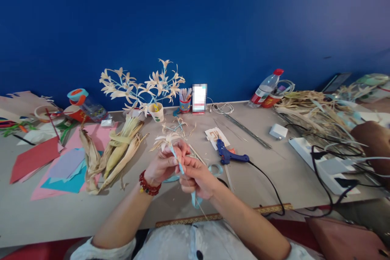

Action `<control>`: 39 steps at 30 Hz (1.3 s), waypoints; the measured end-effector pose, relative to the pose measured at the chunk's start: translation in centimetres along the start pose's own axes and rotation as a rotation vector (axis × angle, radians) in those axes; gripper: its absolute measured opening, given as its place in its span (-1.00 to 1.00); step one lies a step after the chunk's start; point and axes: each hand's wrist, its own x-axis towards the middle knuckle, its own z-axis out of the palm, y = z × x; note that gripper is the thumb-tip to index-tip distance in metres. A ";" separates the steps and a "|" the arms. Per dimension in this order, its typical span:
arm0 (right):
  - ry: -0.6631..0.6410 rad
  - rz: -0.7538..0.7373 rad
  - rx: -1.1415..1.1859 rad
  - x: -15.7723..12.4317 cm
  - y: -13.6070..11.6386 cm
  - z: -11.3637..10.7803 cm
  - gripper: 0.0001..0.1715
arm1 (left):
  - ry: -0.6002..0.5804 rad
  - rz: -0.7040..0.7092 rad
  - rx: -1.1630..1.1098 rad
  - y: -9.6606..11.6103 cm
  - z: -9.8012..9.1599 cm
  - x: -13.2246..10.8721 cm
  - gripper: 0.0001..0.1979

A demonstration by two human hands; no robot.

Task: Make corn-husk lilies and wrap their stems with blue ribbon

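Both my hands meet above the front middle of the table. My left hand (164, 165), with a red bead bracelet at the wrist, pinches the stem of a pale corn-husk flower (168, 139) just under its petals. Light blue tape (180, 167) runs round the stem between my fingertips. My right hand (198, 176) is closed on the tape-wrapped stem just below, and a loose end of tape hangs under it. A thin wire (201, 208) sticks out beneath, toward my body. Just beyond the hands lie small blue-taped stems (178, 125).
A blue glue gun (228, 155) rests to the right, its cord running to a white power strip (317, 166). Finished flowers stand in a paper cup (156, 113). Corn husks (117, 156) and coloured paper (35, 158) lie left. Behind are wires (248, 131), a phone (199, 98) and a bottle (265, 89).
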 end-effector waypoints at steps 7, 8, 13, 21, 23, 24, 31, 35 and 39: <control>-0.053 0.016 0.049 -0.2 0.3 -0.1 -0.72 | -0.018 0.048 -0.062 -0.1 0.8 0.0 -0.77; -0.057 0.017 0.057 -0.2 0.4 -0.2 -0.72 | -0.019 0.054 -0.063 -0.1 0.9 0.0 -0.77; -0.067 0.039 0.084 -0.3 0.5 -0.3 -0.71 | -0.042 0.067 -0.067 -0.2 1.2 0.0 -0.80; -0.137 0.059 0.115 -0.4 0.8 -0.4 -0.71 | -0.074 0.100 0.027 0.2 1.0 0.2 -0.80; -0.158 0.055 0.127 -0.3 0.9 -0.4 -0.69 | -0.075 0.110 0.067 0.4 0.8 0.3 -0.79; -0.167 0.051 0.133 -0.3 1.0 -0.4 -0.69 | -0.069 0.115 0.084 0.5 0.7 0.3 -0.79; -0.225 0.050 0.162 -0.2 1.2 -0.4 -0.70 | -0.094 0.120 0.143 0.8 0.4 0.4 -0.78; -0.247 0.046 0.179 -0.1 1.2 -0.3 -0.69 | -0.093 0.145 0.138 0.9 0.8 0.6 -0.74; -0.263 0.032 0.182 -0.1 1.1 -0.2 -0.67 | -0.120 0.172 0.128 1.1 1.1 0.9 -0.69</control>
